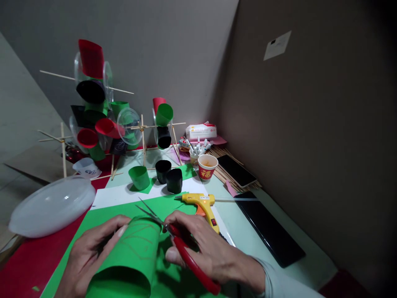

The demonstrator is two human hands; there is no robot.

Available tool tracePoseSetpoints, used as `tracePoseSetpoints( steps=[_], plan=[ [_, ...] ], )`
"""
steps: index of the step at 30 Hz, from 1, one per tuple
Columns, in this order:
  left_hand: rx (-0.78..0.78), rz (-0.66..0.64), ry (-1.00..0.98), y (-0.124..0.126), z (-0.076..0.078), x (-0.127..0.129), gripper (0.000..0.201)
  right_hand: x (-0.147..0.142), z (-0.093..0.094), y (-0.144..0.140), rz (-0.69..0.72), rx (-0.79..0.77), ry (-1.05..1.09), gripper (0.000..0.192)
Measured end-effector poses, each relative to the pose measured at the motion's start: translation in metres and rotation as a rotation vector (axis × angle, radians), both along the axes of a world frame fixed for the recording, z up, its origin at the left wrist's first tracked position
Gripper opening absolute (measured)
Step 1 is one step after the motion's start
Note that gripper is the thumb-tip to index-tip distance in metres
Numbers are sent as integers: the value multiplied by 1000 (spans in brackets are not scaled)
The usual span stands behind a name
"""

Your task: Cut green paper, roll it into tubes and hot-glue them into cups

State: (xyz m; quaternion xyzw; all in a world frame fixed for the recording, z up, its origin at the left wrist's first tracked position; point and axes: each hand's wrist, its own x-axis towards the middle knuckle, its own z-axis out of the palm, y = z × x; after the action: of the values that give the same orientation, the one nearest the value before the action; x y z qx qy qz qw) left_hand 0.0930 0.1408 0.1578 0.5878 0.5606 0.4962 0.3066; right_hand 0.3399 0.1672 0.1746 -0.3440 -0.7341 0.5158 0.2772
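Two bare hands work at the near edge of the table. The left hand (89, 252) curls around a rolled tube of green paper (132, 256), holding it over a flat green sheet (102, 211). The right hand (201, 244) grips red-handled scissors (186, 248), blades parted and touching the tube's far rim. Just beyond lies a yellow glue gun (201, 203), with a black slab (268, 229) to its right. Left of the hands sits a clear plastic lid (51, 205). Farther back stand a green paper cylinder (139, 177), two black cylinders (169, 176) and a red paper cup (207, 166). Farthest, by the wall, rise skewer frames carrying coloured cylinders (99, 107).
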Motion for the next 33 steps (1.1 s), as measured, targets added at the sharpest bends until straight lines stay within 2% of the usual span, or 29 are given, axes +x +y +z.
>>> tracePoseSetpoints(
  steps=[6, 11, 17, 22, 33],
  plan=[
    [-51, -6, -58, 2, -1, 0, 21, 0, -2, 0, 2, 0, 14, 25],
    [-50, -1, -102, 0, -3, 2, 5, 0, -3, -1, 0, 31, -3, 24],
    [-35, 6, -113, 0, -6, 0, 12, -1, -5, 0, -20, 31, 0, 22],
    [-57, -35, -106, 2, -6, -2, 8, 2, -10, 1, -11, 38, 36, 19],
    [-69, 43, -163, 2, -9, -6, 11, 4, -14, 1, -30, 139, 14, 12]
  ],
)
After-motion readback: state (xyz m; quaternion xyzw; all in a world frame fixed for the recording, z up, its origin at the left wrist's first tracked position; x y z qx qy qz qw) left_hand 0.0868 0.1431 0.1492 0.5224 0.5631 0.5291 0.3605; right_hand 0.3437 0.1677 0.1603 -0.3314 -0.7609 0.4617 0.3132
